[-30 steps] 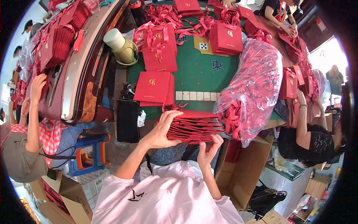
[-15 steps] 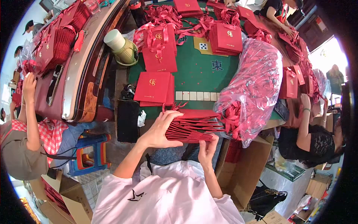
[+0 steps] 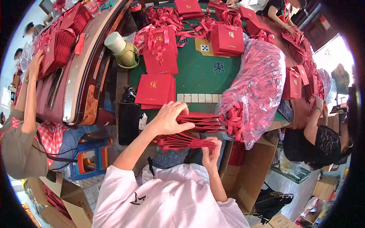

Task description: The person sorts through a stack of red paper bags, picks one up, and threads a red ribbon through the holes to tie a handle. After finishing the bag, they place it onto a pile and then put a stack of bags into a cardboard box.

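Observation:
Red paper gift bags, folded flat, lie in two bundles at the near edge of the table. My left hand (image 3: 169, 119) is closed on the left end of the farther bundle (image 3: 205, 123), thumb below and fingers above. Lower down, nearer my lap, my right hand (image 3: 211, 154) pinches the right end of the nearer bundle (image 3: 186, 141), whose left end fans out under my left wrist. A clear plastic sack (image 3: 258, 87) full of red ribbon-handled bags rests just to the right of both bundles.
Stacked red bags (image 3: 154, 89) and a row of white tiles (image 3: 197, 98) lie on the green table (image 3: 205, 79). A thermos (image 3: 121, 47) stands at left. An open cardboard box (image 3: 247, 171) sits by my right side. Other people work at both sides.
The single stack has parted into two bundles. The nearer one has come down toward me with my right hand, while my left hand has shifted slightly up and right on the farther one.

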